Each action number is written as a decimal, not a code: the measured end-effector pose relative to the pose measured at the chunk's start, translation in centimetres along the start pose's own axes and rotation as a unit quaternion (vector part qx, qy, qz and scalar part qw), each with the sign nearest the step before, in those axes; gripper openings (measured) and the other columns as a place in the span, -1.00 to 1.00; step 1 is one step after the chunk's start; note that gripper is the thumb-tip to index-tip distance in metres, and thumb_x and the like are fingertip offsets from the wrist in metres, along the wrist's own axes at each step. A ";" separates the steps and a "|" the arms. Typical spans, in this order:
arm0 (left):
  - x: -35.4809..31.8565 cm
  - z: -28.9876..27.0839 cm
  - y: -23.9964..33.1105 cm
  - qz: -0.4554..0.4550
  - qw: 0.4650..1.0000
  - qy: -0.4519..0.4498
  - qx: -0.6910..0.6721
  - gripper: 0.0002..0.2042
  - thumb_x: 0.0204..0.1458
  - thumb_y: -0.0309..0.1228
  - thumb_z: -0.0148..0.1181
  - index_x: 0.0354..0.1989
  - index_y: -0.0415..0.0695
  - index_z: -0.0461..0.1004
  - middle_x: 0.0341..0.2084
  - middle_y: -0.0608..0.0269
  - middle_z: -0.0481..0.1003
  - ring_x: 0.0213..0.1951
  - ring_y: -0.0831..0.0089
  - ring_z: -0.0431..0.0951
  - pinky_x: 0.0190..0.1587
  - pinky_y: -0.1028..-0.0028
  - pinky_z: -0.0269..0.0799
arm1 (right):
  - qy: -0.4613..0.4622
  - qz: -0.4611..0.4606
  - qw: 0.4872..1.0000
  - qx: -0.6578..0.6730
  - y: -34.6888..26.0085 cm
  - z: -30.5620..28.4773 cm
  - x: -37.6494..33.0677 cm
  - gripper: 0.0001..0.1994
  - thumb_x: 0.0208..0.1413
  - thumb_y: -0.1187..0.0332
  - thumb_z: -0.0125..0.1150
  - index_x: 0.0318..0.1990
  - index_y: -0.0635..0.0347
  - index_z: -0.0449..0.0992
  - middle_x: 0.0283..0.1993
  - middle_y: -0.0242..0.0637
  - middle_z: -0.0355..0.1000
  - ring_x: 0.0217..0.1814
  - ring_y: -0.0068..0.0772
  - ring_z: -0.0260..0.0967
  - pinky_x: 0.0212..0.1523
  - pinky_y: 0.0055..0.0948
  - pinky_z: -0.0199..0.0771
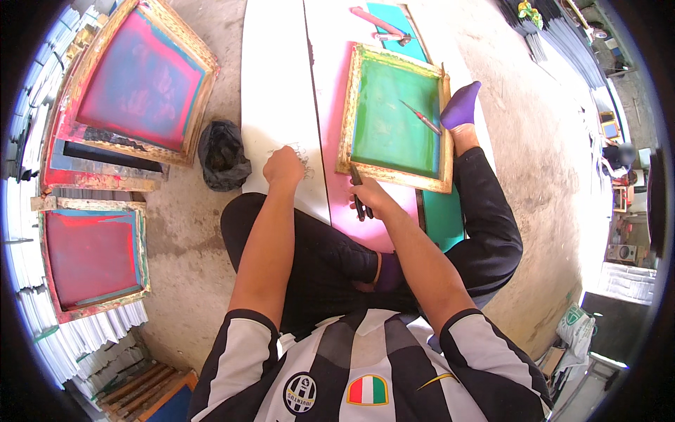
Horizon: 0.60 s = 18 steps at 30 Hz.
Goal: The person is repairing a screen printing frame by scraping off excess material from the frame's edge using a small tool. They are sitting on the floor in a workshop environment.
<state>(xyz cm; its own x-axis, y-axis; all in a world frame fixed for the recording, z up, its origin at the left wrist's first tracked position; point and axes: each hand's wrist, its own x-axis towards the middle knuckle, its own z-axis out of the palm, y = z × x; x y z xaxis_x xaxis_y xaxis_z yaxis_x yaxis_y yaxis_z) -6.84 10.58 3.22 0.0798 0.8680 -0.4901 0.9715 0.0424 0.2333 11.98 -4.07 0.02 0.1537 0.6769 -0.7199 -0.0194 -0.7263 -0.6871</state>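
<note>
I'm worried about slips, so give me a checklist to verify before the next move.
1. Pliers in the right hand: ok, held by the dark handles.
2. Pliers' tip touching the wooden frame: cannot tell; it is at the near left corner.
3. Green mesh clear: not ok, a red-handled pointed tool lies on it.
4. Left hand free: cannot tell, fingers curled.
5. Foot bracing the frame: cannot tell; it is by the right edge.

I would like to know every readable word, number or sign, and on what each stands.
Black-and-white striped shirt: round crest with lettering, which I do not copy.
Same shirt: tricolour shield, yellow curved mark; no readable words.
White plastic sack with green print: too small to read.
Flat white board near the left hand: dark squiggles, perhaps not writing.
</note>
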 end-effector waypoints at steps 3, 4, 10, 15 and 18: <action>0.1 -0.3 -0.1 -0.012 1.000 -0.003 -0.016 -0.73 0.11 -0.38 0.19 -0.04 -0.14 0.65 -0.03 -0.06 0.64 0.05 0.01 0.65 0.04 0.15 0.59 | -0.007 0.009 1.000 -0.013 -0.5 -0.1 0.0 -0.65 0.16 0.39 0.16 0.06 0.32 0.33 -0.28 -0.15 0.38 -0.38 -0.27 0.47 -0.43 -0.22 0.49; 0.2 -0.3 -0.2 -0.015 1.000 -0.006 -0.021 -0.73 0.11 -0.38 0.19 -0.04 -0.14 0.65 -0.03 -0.06 0.64 0.05 0.01 0.65 0.04 0.14 0.59 | -0.007 0.012 1.000 -0.014 -0.5 -0.1 -0.1 -0.65 0.16 0.38 0.16 0.06 0.32 0.33 -0.28 -0.15 0.38 -0.37 -0.27 0.47 -0.43 -0.22 0.49; 0.7 0.3 -0.3 0.003 0.999 -0.006 -0.037 -0.70 0.09 -0.31 0.24 -0.05 -0.15 0.65 -0.03 -0.04 0.64 0.03 0.00 0.66 0.04 0.14 0.59 | -0.010 0.032 0.999 -0.020 0.0 -0.7 0.1 -0.68 0.21 0.34 0.17 0.05 0.30 0.34 -0.26 -0.17 0.38 -0.34 -0.24 0.49 -0.45 -0.14 0.50; 0.9 0.6 -0.3 0.001 0.999 -0.009 -0.031 -0.70 0.09 -0.33 0.25 -0.03 -0.16 0.64 -0.04 -0.05 0.64 0.03 0.01 0.66 0.01 0.14 0.59 | -0.036 0.059 0.997 -0.039 -1.0 -1.0 0.1 -0.67 0.28 0.31 0.13 0.12 0.21 0.31 -0.21 -0.17 0.40 -0.25 -0.18 0.52 -0.44 0.02 0.54; 0.7 0.4 -0.1 0.009 0.999 -0.013 -0.028 -0.71 0.09 -0.37 0.23 -0.02 -0.17 0.63 -0.04 -0.06 0.64 0.02 0.02 0.66 0.00 0.14 0.59 | -0.044 0.070 0.995 -0.048 -1.0 -1.3 0.8 -0.66 0.28 0.32 0.12 0.13 0.23 0.29 -0.22 -0.11 0.41 -0.30 -0.16 0.51 -0.45 0.01 0.54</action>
<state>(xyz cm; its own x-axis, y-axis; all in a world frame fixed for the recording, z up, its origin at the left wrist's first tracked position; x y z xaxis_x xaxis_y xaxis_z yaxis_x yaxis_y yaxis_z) -6.84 10.95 2.52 0.1042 0.8558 -0.5067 0.9561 0.0541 0.2880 13.44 -2.99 0.29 0.0695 0.5732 -0.8165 0.0608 -0.8193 -0.5701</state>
